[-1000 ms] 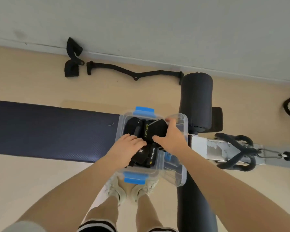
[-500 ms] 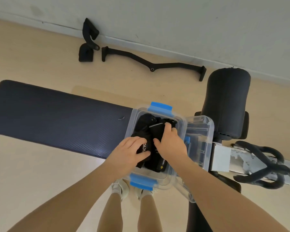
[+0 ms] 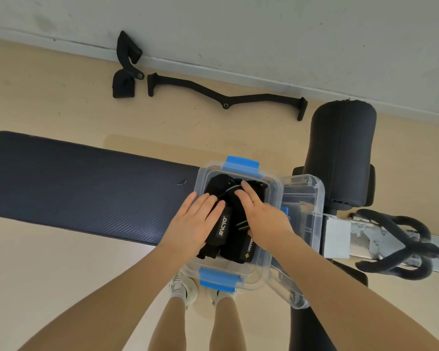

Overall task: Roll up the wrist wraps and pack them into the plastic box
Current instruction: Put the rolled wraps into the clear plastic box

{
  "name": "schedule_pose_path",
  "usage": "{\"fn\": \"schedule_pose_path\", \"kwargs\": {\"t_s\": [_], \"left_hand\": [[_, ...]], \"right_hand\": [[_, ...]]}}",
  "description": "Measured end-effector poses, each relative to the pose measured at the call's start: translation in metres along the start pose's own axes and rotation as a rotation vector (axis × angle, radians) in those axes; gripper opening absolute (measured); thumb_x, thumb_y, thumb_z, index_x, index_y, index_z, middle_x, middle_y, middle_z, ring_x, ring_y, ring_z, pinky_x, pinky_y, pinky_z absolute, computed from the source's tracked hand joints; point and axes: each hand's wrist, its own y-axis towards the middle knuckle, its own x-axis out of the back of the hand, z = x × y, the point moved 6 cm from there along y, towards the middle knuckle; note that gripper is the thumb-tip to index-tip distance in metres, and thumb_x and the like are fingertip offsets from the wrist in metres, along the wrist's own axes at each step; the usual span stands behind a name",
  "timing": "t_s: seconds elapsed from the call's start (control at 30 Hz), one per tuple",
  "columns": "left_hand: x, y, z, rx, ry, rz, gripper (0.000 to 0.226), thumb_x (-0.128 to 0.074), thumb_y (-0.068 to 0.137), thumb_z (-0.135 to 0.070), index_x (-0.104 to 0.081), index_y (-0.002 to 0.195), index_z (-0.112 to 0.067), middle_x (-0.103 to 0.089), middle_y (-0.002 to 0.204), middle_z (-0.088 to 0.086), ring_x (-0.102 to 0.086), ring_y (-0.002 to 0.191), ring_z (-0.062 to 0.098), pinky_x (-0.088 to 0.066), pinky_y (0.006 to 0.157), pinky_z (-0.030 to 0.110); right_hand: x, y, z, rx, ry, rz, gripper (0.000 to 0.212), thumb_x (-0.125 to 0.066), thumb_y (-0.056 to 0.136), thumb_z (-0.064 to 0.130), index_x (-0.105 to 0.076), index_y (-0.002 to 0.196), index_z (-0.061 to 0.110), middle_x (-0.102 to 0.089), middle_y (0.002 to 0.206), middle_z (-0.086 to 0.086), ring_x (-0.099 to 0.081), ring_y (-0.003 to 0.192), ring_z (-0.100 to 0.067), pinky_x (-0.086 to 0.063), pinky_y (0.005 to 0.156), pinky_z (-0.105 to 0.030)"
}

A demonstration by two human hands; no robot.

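The soft, light wrist wraps (image 3: 235, 231) were pressed flat into the plastic box (image 3: 274, 198) by the left hand (image 3: 195, 224) and right hand (image 3: 261, 214), fingers straight; springy rolls probably need holding from above.

Your plastic box (image 3: 273, 198) sat at frame centre on the worktop's (image 3: 86, 188) right end, the wrist wraps (image 3: 235, 234) inside it. Its lid (image 3: 312, 198) lay just right. A bar (image 3: 226, 101) lay on the floor (image 3: 48, 110) by the wall, upper centre.
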Motion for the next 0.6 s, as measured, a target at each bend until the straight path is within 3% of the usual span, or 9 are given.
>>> {"fn": "schedule_pose_path", "kwargs": {"t_s": [0.1,0.23,0.33,0.43,0.5,0.6], "left_hand": [[0.001,0.003,0.003,0.035,-0.017,0.043,0.104,-0.093,0.037,-0.029,-0.051,0.130,-0.009,-0.059,0.123,0.013,-0.056,0.119,0.031,-0.025,0.105,0.043],[-0.005,0.009,0.003,0.075,-0.079,0.134,0.095,-0.072,0.079,-0.033,-0.013,0.151,-0.012,-0.024,0.152,0.009,-0.024,0.141,0.022,0.003,0.115,0.033],[0.001,0.014,0.003,0.073,-0.080,0.107,0.100,-0.078,0.071,-0.042,-0.022,0.148,-0.012,-0.033,0.147,0.008,-0.036,0.135,0.021,-0.011,0.117,0.035],[0.005,0.011,-0.001,-0.036,-0.042,0.011,0.113,-0.093,0.038,-0.041,-0.043,0.133,-0.007,-0.059,0.122,0.011,-0.060,0.112,0.025,-0.040,0.103,0.040],[0.005,0.003,0.000,-0.050,-0.016,-0.041,0.112,-0.092,0.041,-0.041,-0.038,0.134,-0.008,-0.056,0.128,0.013,-0.055,0.120,0.028,-0.037,0.103,0.045],[-0.003,-0.014,-0.007,-0.106,0.021,-0.051,0.097,-0.086,0.056,-0.043,-0.039,0.134,-0.010,-0.049,0.133,0.014,-0.047,0.124,0.029,-0.034,0.105,0.046]], "right_hand": [[0.011,0.004,-0.002,-0.011,0.017,-0.013,0.098,-0.073,0.076,0.025,-0.006,0.147,0.024,-0.007,0.153,-0.010,-0.060,0.095,-0.026,-0.051,0.067,-0.032],[0.008,-0.012,-0.005,-0.101,0.131,-0.047,0.096,-0.072,0.070,0.049,-0.015,0.141,0.019,-0.023,0.139,-0.008,-0.055,0.102,-0.024,-0.053,0.076,-0.032],[-0.011,-0.032,0.008,-0.071,0.094,-0.033,0.091,-0.067,0.079,0.045,-0.011,0.145,0.020,-0.016,0.148,-0.008,-0.047,0.115,-0.022,-0.049,0.089,-0.032],[-0.013,-0.040,0.011,-0.075,0.088,-0.181,0.086,-0.072,0.079,0.036,-0.024,0.146,0.013,-0.021,0.154,-0.012,-0.049,0.121,-0.025,-0.047,0.095,-0.035],[-0.006,-0.041,0.015,-0.005,0.102,-0.264,0.084,-0.080,0.071,0.031,-0.038,0.141,0.009,-0.033,0.150,-0.014,-0.050,0.125,-0.029,-0.044,0.099,-0.039],[-0.016,-0.041,0.017,0.107,0.042,-0.092,0.065,-0.049,0.096,0.034,-0.019,0.150,0.014,-0.011,0.159,-0.004,-0.012,0.146,-0.021,-0.015,0.117,-0.035]]}}
